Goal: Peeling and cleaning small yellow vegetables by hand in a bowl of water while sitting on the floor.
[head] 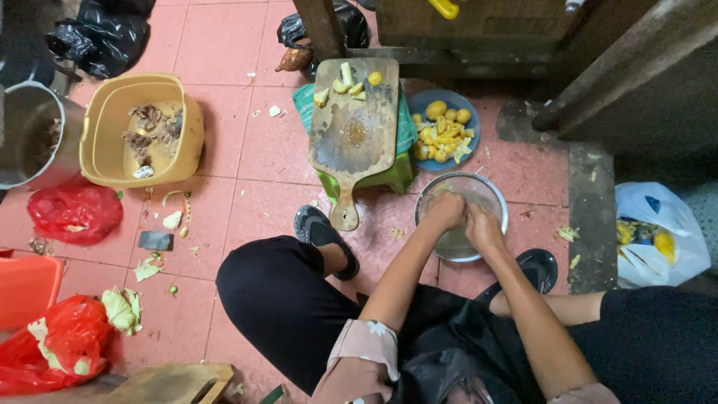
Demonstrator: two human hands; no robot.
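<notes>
Fingers of both hands curled down into the steel bowl (461, 217) on the floor; whether they pinched anything I could not tell, since the backs of my left hand (446, 209) and right hand (484, 228) hid them. The hands sat just beside each other, over cloudy water. Beyond the bowl lay a blue plate (449, 101) of yellow pieces and a cutting board (355, 127). I judged it best to keep both hands low inside the rim, so nothing slopped out.

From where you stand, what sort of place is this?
Probably an informal kitchen work spot on a tiled floor. A wooden cutting board sits on a low stool, a blue plate holds cut yellow pieces, and both hands work in a metal bowl.
</notes>
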